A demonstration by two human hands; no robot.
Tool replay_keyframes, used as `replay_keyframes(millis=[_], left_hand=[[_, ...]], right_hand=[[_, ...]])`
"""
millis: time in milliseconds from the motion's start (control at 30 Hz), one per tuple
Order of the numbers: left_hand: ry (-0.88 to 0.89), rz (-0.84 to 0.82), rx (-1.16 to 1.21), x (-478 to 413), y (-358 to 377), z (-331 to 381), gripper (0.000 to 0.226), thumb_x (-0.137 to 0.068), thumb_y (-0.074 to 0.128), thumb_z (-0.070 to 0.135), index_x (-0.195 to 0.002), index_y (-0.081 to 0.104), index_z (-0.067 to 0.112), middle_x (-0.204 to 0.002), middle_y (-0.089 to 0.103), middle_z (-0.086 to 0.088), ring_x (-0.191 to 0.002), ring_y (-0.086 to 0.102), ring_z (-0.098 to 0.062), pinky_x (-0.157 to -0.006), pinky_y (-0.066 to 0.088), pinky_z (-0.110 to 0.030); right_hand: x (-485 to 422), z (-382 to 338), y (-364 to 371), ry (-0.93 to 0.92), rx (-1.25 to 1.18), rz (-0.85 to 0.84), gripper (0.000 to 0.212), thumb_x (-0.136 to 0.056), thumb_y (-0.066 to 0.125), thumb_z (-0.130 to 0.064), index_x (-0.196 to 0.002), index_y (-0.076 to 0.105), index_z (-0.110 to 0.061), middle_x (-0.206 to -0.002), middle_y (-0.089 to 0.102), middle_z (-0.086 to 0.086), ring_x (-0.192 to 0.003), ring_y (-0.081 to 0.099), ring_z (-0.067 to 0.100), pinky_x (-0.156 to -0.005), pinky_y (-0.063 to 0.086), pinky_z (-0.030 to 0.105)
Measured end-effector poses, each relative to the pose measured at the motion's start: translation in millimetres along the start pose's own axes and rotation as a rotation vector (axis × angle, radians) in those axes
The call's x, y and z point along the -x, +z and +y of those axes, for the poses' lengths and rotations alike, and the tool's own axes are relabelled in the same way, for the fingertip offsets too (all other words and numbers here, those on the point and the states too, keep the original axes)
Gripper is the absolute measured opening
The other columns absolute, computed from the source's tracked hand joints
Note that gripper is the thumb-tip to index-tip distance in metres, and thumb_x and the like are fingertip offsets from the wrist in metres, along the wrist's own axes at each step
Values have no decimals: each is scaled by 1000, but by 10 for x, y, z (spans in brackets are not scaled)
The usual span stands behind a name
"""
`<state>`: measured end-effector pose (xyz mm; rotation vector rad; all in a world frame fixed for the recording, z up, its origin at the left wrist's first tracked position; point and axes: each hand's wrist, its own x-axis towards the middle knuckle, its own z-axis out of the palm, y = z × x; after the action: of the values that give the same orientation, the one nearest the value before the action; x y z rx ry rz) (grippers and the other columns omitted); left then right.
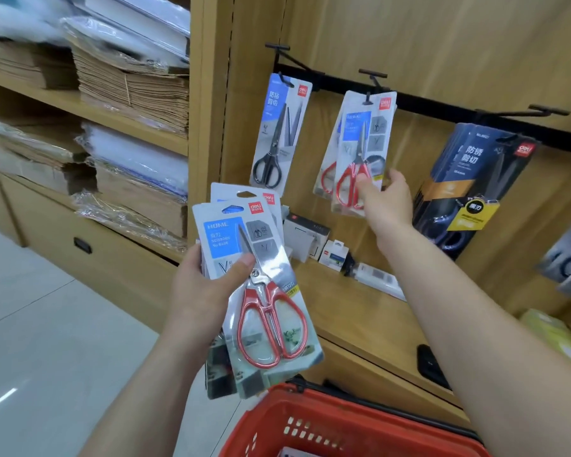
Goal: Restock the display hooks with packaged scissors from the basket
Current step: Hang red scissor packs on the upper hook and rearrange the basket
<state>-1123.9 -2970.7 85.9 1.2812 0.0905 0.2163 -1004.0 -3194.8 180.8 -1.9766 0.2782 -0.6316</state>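
While left hand (202,285) grips red-handled scissor packs (271,324), right hand (387,200) pinching a matching pack (360,143), hung on hook (373,75)

basket (327,420) red | held scissors (271,324) red handles | hung scissors (267,173) black handles

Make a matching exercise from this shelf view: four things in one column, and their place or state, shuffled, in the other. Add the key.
Things
1. black-handled pack
2. left hand
3. right hand
4. basket

Places or states
A. pinches the hung red pack on the middle hook
B. sits at the bottom edge, below both arms
C. hangs on the left hook
D. grips the stack of red-handled packs

Pairs: 1-C, 2-D, 3-A, 4-B
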Motion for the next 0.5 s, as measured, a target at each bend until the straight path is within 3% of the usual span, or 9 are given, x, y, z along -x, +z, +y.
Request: replay_keyframes(millis=[67, 167, 267, 333, 500], left_hand=[[-3, -17, 26, 15, 7, -18, 32, -87, 79, 22, -116, 67, 24, -102, 81, 1, -90, 79, -24, -80, 62, -45], [-19, -15, 48, 18, 26, -48, 30, -88, 78, 20, -116, 68, 22, -101, 81, 1, -90, 79, -24, -80, 62, -44], [-38, 4, 48, -4, 36, -92, 29, -88, 79, 22, -115, 68, 22, -102, 81, -1, -92, 79, -26, -88, 61, -53], [-67, 15, 63, 6, 49, -132, 29, -89, 78, 24, -116, 68, 22, -102, 81, -1, -90, 79, -28, -88, 61, -56], [-110, 43, 130, 92, 143, -163, 33, -89, 77, 32, -119, 69, 18, -103, 80, -5, -91, 79, -28, -87, 62, -52]], right_hand=[[293, 120, -25, -41, 104, -36, 57, -97, 62, -49, -146, 48, -22, -139, 57, 0, -127, 55, 21, -106, 48, 44], [1036, 278, -96, -29, -61, -415, 28, -98, 63, -47, -117, 66, -27, -111, 70, -9, -101, 68, 11, -81, 54, 26], [1574, 368, -127, 16, -129, -749, 49, -76, 74, -58, -117, 65, -34, -107, 75, -14, -92, 73, 3, -72, 56, 20], [1675, 434, -92, 25, -156, -736, 59, -71, 86, -47, -124, 62, -33, -103, 76, -19, -91, 74, 4, -73, 58, 22], [1718, 484, -67, -26, -238, -571, 39, -85, 82, -19, -121, 68, -24, -100, 78, -15, -90, 75, 5, -73, 57, 20]])
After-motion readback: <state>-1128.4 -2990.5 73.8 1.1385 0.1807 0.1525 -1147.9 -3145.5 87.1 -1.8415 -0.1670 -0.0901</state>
